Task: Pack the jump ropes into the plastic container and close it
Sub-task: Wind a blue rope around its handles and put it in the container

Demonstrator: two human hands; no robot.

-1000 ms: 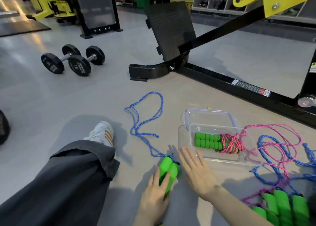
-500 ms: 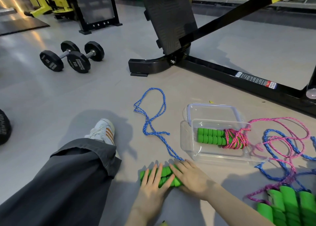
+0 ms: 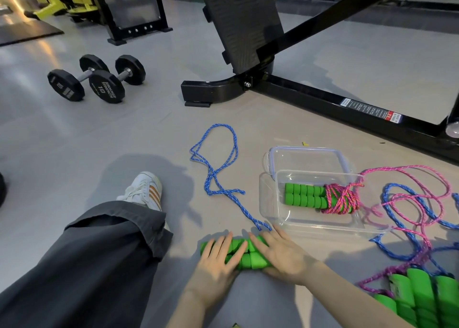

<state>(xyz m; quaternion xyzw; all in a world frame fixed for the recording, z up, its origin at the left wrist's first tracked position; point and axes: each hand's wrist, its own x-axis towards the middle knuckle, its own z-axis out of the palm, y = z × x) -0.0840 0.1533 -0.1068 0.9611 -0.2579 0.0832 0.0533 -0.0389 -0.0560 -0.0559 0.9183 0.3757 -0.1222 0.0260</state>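
I press my left hand (image 3: 218,258) and right hand (image 3: 280,253) flat on the paired green foam handles (image 3: 244,254), squaring them before winding the blue braided rope (image 3: 216,176), near-left of the clear plastic container (image 3: 270,203).

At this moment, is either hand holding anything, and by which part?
Both hands, left hand and right hand, press on the paired green handles of the blue jump rope, lying on the floor. Fingers lie flat on top; no closed grip shows.
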